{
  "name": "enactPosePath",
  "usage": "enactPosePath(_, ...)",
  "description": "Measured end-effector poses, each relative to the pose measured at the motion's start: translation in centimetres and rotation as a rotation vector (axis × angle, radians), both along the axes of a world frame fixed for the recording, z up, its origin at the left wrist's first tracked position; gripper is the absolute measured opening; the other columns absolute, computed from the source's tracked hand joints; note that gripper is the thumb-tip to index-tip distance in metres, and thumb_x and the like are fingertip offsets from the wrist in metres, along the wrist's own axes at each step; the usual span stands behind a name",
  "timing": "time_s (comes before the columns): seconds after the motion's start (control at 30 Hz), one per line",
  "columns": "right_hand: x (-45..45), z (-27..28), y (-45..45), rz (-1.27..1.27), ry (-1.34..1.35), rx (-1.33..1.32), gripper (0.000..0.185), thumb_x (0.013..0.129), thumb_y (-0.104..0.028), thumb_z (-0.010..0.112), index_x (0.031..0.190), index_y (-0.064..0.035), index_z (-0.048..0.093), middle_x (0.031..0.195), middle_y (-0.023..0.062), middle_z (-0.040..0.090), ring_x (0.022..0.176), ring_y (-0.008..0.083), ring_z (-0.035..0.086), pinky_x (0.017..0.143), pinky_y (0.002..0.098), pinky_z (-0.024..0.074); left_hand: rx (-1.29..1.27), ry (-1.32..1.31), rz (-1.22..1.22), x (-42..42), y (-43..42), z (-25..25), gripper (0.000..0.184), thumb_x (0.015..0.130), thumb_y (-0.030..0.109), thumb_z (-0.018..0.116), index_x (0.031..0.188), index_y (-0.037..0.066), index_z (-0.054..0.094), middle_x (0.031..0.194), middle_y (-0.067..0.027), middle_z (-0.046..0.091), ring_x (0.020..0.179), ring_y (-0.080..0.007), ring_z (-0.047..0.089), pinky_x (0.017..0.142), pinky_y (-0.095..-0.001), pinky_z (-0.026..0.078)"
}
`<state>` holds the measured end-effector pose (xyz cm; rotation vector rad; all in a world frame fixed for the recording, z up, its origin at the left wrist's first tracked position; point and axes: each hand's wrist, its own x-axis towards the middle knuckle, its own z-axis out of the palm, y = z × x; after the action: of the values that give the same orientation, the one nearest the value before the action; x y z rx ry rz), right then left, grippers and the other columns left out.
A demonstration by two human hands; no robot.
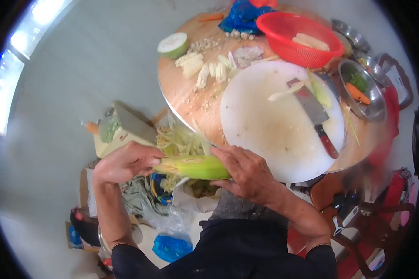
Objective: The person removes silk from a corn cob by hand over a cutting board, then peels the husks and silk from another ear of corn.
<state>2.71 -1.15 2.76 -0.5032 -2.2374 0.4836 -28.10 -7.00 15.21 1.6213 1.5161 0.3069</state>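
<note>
A green ear of corn in its husk [193, 166] lies level between my two hands, in front of my body. My left hand [130, 162] has its fingers closed on the ear's left end. Around the right end, my right hand [246, 174] is wrapped, thumb below and fingers above. Peeled husks [179, 142] are heaped just beyond the ear. On the round white cutting board [265, 125] are a cleaver [314, 109] and strips of husk [319, 90].
The round wooden table [186, 95] holds pale corn pieces [191, 65], a halved green gourd [173, 44], a red basket [293, 44], a blue bag [242, 16] and a metal bowl with carrot [379, 104]. Below stands an open bag [198, 202]; a chair [381, 209] is at right.
</note>
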Motion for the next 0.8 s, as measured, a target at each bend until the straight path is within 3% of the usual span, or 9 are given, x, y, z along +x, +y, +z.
enactPosePath(0.1, 1.6, 0.9, 0.7, -0.071, -0.145, -0.205, 0.063, 0.085, -0.036, 0.079, 0.131, 0.0004, 0.053, 0.116, 0.0229, 0.065, 0.107, 0.0381, 0.067, 0.086, 0.0465, 0.0545, -0.012, -0.071, 0.096, 1.9, 3.9, -0.1, 0.032, 0.105, 0.022, 0.059, 0.121, -0.005, 0.066, 0.082, -0.0061, 0.067, 0.065, -0.0178, 0.06, 0.06, -0.0325, 0.048)
enactPosePath(0.17, 3.3, 1.2, 1.1, -0.22, 0.057, -0.438, 0.06, 0.091, -0.035, 0.074, 0.132, 0.0019, 0.05, 0.113, 0.0259, 0.067, 0.105, 0.0398, 0.068, 0.086, 0.0467, 0.054, 0.131, -0.759, 0.257, 4.2, 7.1, -2.0, 0.056, 0.101, 0.03, 0.065, 0.144, -0.003, 0.051, 0.107, -0.0136, 0.071, 0.075, -0.0152, 0.065, 0.057, -0.0221, 0.051)
enactPosePath(0.23, 4.9, 0.4, 2.5, -0.263, 0.115, -0.487, 0.059, 0.094, -0.036, 0.073, 0.133, 0.0022, 0.049, 0.113, 0.0268, 0.067, 0.106, 0.0414, 0.068, 0.088, 0.0465, 0.0534, 0.217, -0.919, 0.158, 7.6, 10.1, -6.6, 0.077, 0.098, 0.043, 0.067, 0.153, -0.002, 0.038, 0.134, -0.0204, 0.06, 0.105, -0.0273, 0.068, 0.076, -0.0331, 0.062)
enactPosePath(0.27, 5.7, 0.3, 3.0, -0.279, 0.173, -0.569, 0.059, 0.096, -0.036, 0.071, 0.134, 0.0025, 0.048, 0.113, 0.0278, 0.067, 0.106, 0.043, 0.068, 0.089, 0.0462, 0.0529, 0.185, -0.962, 0.102, 10.0, 11.0, -8.2, 0.083, 0.095, 0.046, 0.07, 0.154, -0.001, 0.035, 0.145, -0.0228, 0.051, 0.127, -0.0369, 0.059, 0.099, -0.0472, 0.058)
enactPosePath(0.3, 6.4, 0.8, 3.3, -0.308, 0.137, -0.594, 0.058, 0.098, -0.036, 0.068, 0.135, 0.0021, 0.046, 0.115, 0.0285, 0.067, 0.107, 0.0432, 0.068, 0.091, 0.0441, 0.0521, 0.17, -1.067, 0.094, 12.9, 11.9, -9.7, 0.082, 0.095, 0.044, 0.07, 0.154, 0.0, 0.035, 0.146, -0.0212, 0.05, 0.13, -0.0343, 0.056, 0.107, -0.0506, 0.051)
enactPosePath(0.4, 7.8, 0.5, 4.0, -0.393, 0.125, -0.658, 0.056, 0.098, -0.032, 0.067, 0.137, 0.0019, 0.045, 0.117, 0.0288, 0.067, 0.11, 0.0423, 0.067, 0.092, 0.0444, 0.0513, 0.185, -1.26, 0.109, 20.3, 13.8, -13.1, 0.058, 0.102, 0.018, 0.062, 0.152, 0.0, 0.04, 0.138, -0.0161, 0.058, 0.125, -0.0254, 0.058, 0.107, -0.041, 0.048)
enactPosePath(0.53, 11.0, 0.1, 6.0, -0.558, 0.07, -0.41, 0.045, 0.095, -0.021, 0.07, 0.129, 0.0045, 0.057, 0.112, 0.0232, 0.067, 0.103, 0.0347, 0.068, 0.091, 0.0392, 0.0529, 0.14, -1.384, 0.2, 23.8, 15.0, -14.2, 0.054, 0.101, 0.014, 0.066, 0.147, -0.002, 0.045, 0.133, -0.0117, 0.06, 0.118, -0.0207, 0.06, 0.098, -0.0363, 0.051)
enactPosePath(0.67, 11.9, 3.7, 7.9, -0.512, 0.253, -0.422, 0.035, 0.092, -0.014, 0.072, 0.121, 0.005, 0.066, 0.108, 0.0182, 0.068, 0.098, 0.0247, 0.069, 0.086, 0.0372, 0.054, 0.111, -1.379, 0.251, 25.7, 14.4, -13.8, 0.05, 0.097, 0.007, 0.068, 0.143, -0.003, 0.051, 0.127, -0.0095, 0.065, 0.113, -0.0186, 0.063, 0.097, -0.0345, 0.051)
enactPosePath(0.8, 10.9, 6.2, 9.3, -0.567, 0.12, -0.243, 0.02, 0.089, -0.014, 0.07, 0.102, 0.0011, 0.075, 0.096, 0.0163, 0.072, 0.087, 0.0289, 0.072, 0.078, 0.0372, 0.0548, 0.177, -1.321, 0.241, 26.7, 14.2, -12.7, 0.05, 0.092, 0.002, 0.072, 0.14, -0.001, 0.056, 0.121, -0.0075, 0.068, 0.108, -0.0155, 0.065, 0.095, -0.0321, 0.052)
